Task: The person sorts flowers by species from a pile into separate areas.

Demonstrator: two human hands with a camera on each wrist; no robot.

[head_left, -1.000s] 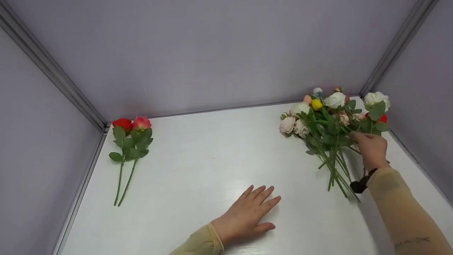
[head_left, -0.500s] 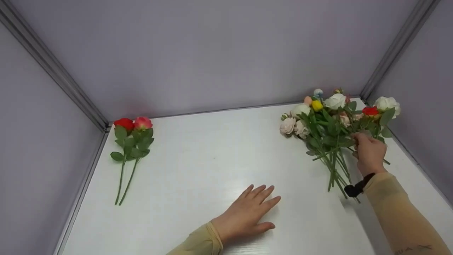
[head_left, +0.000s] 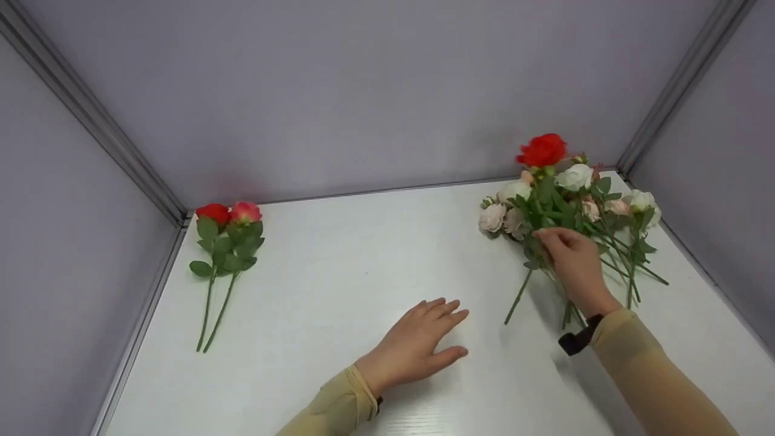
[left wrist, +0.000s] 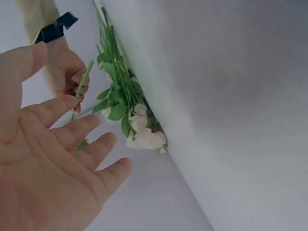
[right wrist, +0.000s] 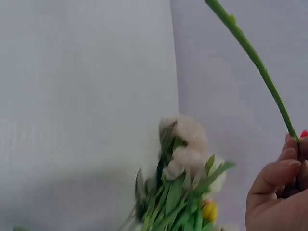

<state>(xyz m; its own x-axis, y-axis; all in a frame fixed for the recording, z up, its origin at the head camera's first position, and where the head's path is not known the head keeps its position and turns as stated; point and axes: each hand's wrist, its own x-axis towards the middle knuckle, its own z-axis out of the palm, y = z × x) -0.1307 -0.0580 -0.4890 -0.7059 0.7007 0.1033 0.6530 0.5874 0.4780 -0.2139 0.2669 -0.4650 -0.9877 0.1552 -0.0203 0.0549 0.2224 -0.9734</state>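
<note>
My right hand [head_left: 575, 266] pinches the green stem [right wrist: 260, 65] of a red rose [head_left: 543, 150], its bloom raised in front of the back wall. The stem's lower end slants down to the left of the hand. Below and behind it lies a pile of artificial flowers, with pale pink blooms [head_left: 492, 217], a white rose [head_left: 575, 177] and a yellow tulip [right wrist: 210, 211]; the held rose and the hand cover part of the pile. My left hand [head_left: 415, 342] has its fingers extended over the front middle of the table, holding nothing. Its palm shows in the left wrist view.
A red rose [head_left: 213, 213] and a pink rose [head_left: 246, 212] lie side by side on the white table [head_left: 339, 272] at the left. Grey walls [head_left: 387, 91] enclose the back and both sides. Another white rose [head_left: 642, 203] lies at the pile's right edge.
My right hand has drawn the red rose out of the pile's right side and carried it left and up. A white rose there has dropped lower. My left hand has shifted slightly up.
</note>
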